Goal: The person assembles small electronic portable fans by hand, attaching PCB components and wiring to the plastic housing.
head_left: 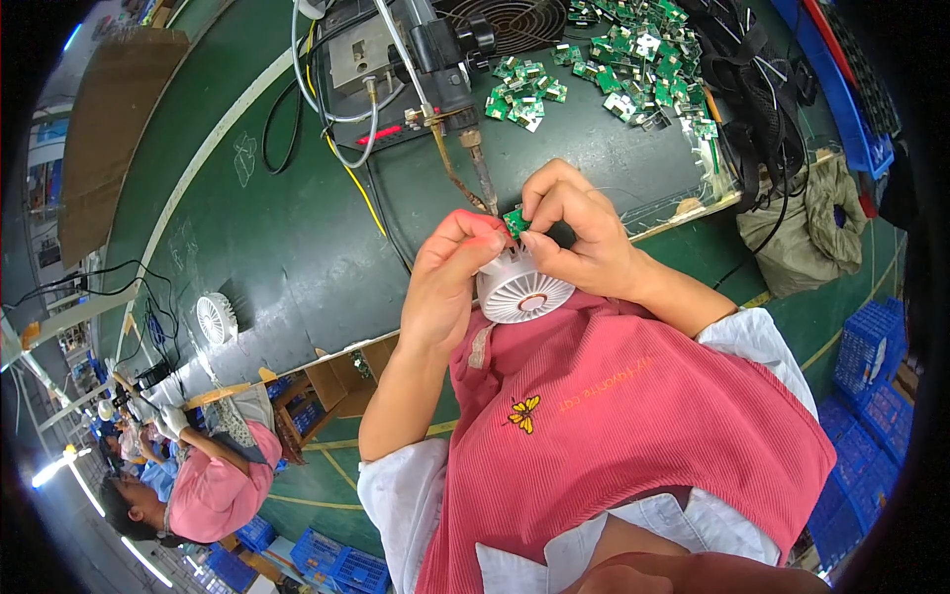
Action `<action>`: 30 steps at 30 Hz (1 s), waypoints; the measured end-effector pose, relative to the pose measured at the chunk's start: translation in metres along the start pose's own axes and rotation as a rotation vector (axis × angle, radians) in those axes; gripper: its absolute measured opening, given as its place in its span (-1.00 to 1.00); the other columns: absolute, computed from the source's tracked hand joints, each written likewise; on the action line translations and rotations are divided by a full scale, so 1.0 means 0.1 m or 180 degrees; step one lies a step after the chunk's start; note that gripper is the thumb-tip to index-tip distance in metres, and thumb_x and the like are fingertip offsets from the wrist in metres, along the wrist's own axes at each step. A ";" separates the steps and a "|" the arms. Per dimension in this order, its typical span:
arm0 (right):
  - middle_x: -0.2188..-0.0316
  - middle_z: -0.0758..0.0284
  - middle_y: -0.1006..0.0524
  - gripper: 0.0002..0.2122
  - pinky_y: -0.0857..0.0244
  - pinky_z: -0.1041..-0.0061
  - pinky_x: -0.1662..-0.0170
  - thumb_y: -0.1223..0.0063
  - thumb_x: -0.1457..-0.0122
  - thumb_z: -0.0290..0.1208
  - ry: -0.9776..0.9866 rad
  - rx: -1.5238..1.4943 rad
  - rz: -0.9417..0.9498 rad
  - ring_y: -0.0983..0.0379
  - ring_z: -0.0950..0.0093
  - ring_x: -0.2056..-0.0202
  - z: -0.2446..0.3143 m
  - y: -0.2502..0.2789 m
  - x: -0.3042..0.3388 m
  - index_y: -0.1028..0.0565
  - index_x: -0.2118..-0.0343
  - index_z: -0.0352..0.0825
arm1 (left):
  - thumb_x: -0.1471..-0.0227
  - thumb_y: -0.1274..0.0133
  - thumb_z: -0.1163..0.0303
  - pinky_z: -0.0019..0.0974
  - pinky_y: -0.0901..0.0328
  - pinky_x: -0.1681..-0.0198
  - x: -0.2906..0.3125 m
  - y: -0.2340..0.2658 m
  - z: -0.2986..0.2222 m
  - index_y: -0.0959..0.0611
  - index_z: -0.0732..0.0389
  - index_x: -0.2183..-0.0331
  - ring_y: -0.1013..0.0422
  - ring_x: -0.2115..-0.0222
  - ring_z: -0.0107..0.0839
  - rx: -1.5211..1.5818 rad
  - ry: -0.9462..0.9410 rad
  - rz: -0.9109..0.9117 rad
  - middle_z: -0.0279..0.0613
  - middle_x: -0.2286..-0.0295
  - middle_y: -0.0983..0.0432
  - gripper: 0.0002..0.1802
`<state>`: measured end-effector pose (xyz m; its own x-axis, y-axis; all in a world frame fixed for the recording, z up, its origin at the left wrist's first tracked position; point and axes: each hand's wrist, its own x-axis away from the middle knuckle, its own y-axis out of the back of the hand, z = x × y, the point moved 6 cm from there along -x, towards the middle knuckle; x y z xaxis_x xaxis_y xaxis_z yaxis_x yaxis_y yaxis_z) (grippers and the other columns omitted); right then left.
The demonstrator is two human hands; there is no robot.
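A small green circuit board stands at the top of a white fan head, beneath the soldering tip. My right hand pinches the board's right edge between thumb and bent fingers. From the other side my left hand is closed in a pinch close to the board, its fingertips tinted red; what lies between them is hidden. The fan head, round with a slotted grille and an orange-brown ring at its centre, rests against my pink apron at the bench edge.
Loose green circuit boards are heaped at the far right of the dark bench. A soldering stand with cables rises at the back. Another white fan head lies left. A co-worker sits lower left. Blue crates stand right.
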<state>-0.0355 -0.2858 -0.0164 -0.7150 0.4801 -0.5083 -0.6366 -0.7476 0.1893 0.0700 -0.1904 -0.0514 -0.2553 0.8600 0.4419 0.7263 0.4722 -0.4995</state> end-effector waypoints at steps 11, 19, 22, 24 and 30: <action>0.42 0.24 -0.35 -0.83 -0.22 0.51 0.35 -0.07 0.13 -0.64 -0.0048 0.0004 -0.0007 -0.31 0.41 0.42 -0.01 -0.02 -0.03 -0.31 0.50 -0.34 | 0.01 0.03 0.52 -0.48 -0.16 0.20 0.00 -0.02 -0.01 -0.46 0.19 0.48 -0.30 0.36 -0.58 -0.0004 -0.0015 -0.0027 -0.34 0.43 -0.42 -0.96; 0.42 0.24 -0.35 -0.83 -0.22 0.50 0.35 -0.07 0.14 -0.65 -0.0040 -0.0012 -0.0046 -0.30 0.42 0.42 -0.02 -0.02 -0.04 -0.30 0.50 -0.34 | 0.01 0.03 0.52 -0.47 -0.18 0.20 -0.01 -0.04 -0.03 -0.46 0.19 0.47 -0.32 0.36 -0.56 0.0134 -0.0086 0.0002 -0.31 0.44 -0.43 -0.97; 0.43 0.24 -0.35 -0.82 -0.22 0.50 0.35 -0.06 0.13 -0.65 -0.0044 -0.0020 -0.0054 -0.30 0.42 0.42 -0.02 -0.02 -0.04 -0.30 0.50 -0.34 | 0.01 0.03 0.51 -0.47 -0.18 0.20 -0.01 -0.04 -0.03 -0.46 0.19 0.47 -0.33 0.36 -0.56 0.0188 -0.0044 0.0050 -0.31 0.44 -0.44 -0.98; 0.43 0.24 -0.35 -0.82 -0.22 0.50 0.35 -0.06 0.13 -0.65 -0.0061 -0.0020 -0.0060 -0.30 0.42 0.42 -0.02 -0.03 -0.04 -0.30 0.49 -0.34 | 0.01 0.03 0.51 -0.47 -0.19 0.20 0.00 -0.04 -0.02 -0.46 0.19 0.46 -0.33 0.36 -0.56 0.0196 -0.0013 0.0091 -0.32 0.44 -0.44 -0.98; 0.42 0.24 -0.33 -0.84 -0.22 0.54 0.46 -0.08 0.14 -0.65 -0.0074 -0.0111 -0.0152 -0.30 0.42 0.45 -0.02 -0.03 -0.04 -0.31 0.52 -0.38 | 0.01 0.02 0.49 -0.47 -0.18 0.20 0.00 -0.04 -0.01 -0.47 0.18 0.45 -0.33 0.36 -0.56 0.0233 0.0004 0.0066 -0.33 0.46 -0.45 -0.98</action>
<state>-0.0301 -0.2866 -0.0170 -0.6907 0.5258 -0.4964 -0.6600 -0.7389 0.1357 0.0681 -0.1928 -0.0486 -0.2398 0.8696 0.4317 0.6829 0.4672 -0.5616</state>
